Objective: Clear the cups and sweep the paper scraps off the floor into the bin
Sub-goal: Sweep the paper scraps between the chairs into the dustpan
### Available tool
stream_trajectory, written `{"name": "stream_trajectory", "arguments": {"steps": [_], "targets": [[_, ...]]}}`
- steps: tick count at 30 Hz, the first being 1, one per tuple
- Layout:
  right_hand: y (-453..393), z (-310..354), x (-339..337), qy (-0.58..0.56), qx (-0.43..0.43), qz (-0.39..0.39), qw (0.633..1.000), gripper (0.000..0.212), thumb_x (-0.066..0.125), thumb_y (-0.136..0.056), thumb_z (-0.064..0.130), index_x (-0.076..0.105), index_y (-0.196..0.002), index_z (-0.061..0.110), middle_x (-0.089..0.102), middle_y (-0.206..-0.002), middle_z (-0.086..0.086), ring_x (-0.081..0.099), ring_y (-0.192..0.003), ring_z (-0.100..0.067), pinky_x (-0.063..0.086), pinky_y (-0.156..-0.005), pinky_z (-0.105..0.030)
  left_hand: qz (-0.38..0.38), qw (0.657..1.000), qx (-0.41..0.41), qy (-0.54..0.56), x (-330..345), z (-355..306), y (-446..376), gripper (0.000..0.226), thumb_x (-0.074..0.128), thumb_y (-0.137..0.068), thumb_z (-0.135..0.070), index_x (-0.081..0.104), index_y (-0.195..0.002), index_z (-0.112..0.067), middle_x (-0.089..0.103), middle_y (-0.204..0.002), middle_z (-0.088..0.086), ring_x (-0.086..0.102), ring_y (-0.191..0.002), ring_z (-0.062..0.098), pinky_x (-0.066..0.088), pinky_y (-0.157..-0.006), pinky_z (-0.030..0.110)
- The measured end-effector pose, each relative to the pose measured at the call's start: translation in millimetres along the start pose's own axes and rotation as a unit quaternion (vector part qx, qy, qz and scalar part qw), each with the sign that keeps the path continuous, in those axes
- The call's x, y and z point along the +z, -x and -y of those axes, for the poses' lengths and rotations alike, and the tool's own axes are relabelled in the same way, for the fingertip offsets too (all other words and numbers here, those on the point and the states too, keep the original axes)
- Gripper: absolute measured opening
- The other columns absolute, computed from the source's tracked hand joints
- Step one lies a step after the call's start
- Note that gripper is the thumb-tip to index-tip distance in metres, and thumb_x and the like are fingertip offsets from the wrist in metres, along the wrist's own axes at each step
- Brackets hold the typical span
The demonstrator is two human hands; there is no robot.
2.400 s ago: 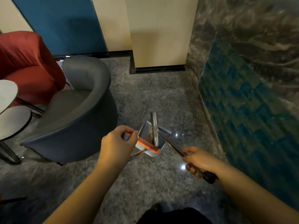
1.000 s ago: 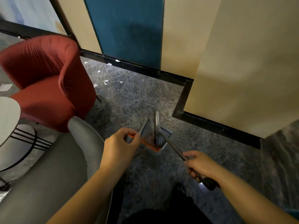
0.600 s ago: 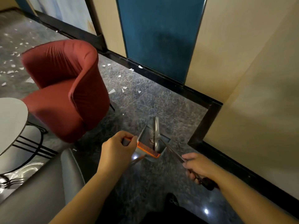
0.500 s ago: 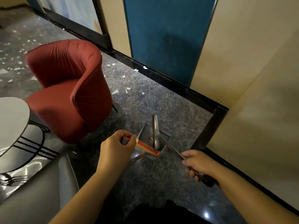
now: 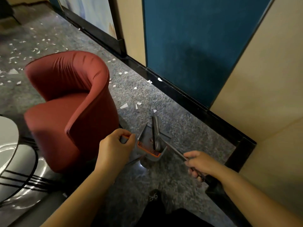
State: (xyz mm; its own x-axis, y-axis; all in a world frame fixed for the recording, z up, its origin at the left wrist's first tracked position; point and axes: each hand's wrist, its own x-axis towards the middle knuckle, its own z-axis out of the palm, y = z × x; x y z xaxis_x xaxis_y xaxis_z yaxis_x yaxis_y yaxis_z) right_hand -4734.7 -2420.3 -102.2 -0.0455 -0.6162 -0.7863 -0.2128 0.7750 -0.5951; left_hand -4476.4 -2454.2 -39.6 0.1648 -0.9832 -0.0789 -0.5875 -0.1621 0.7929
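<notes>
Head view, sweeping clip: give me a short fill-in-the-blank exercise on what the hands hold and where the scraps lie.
1. The left hand grips the handle of the grey ____, which has an orange comb edge.
2. The right hand holds the ____ handle, its head resting in the pan.
3. White paper scraps lie on the floor beside the ____ armchair.

Missing words: dustpan; broom; red
</notes>
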Motion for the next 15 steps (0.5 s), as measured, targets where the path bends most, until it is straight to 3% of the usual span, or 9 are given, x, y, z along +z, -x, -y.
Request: {"name": "stream_trajectory", "arguments": {"steps": [3,8,12,15], "targets": [[-33,44,-18,-0.006,0.005,0.007,1.0,0.042,0.049,-0.097,0.005,0.041,-0.138,0.012,0.051,-0.061,-0.012,0.043,-0.034,-0.01,0.032,-0.035,-0.017,-0.001,1.0,0.015,-0.018,13,-16,-59,0.012,0.071,-0.086,-0.03,0.067,-0.074,-0.027,0.065,-0.061,-0.007,0.059,-0.054,0.006,0.048,-0.057,0.028],[-86,105,-48,-0.029,0.004,0.001,1.0,0.042,0.047,-0.097,0.004,0.041,-0.138,0.011,0.05,-0.061,-0.013,0.042,-0.032,-0.01,0.031,-0.033,-0.015,0.004,0.999,0.014,-0.035,36,-35,-139,0.012,0.07,-0.086,-0.024,0.068,-0.074,-0.023,0.063,-0.059,-0.006,0.057,-0.058,-0.002,0.038,-0.05,0.01],[-144,159,-86,-0.018,-0.002,0.01,1.0,0.042,0.045,-0.098,0.004,0.038,-0.139,0.013,0.049,-0.061,-0.013,0.04,-0.032,-0.009,0.03,-0.033,-0.014,-0.001,0.998,-0.023,-0.061,67,-39,-212,0.014,0.07,-0.087,-0.024,0.066,-0.073,-0.024,0.063,-0.06,-0.003,0.058,-0.059,0.004,0.038,-0.049,0.013],[-195,200,-122,0.009,-0.004,0.018,1.0,0.041,0.046,-0.098,0.004,0.04,-0.138,0.013,0.05,-0.059,-0.012,0.042,-0.033,-0.01,0.031,-0.035,-0.016,-0.012,0.996,-0.057,-0.072,93,-45,-264,0.014,0.07,-0.086,-0.027,0.066,-0.073,-0.024,0.065,-0.062,-0.007,0.058,-0.058,0.006,0.044,-0.056,0.027]]}}
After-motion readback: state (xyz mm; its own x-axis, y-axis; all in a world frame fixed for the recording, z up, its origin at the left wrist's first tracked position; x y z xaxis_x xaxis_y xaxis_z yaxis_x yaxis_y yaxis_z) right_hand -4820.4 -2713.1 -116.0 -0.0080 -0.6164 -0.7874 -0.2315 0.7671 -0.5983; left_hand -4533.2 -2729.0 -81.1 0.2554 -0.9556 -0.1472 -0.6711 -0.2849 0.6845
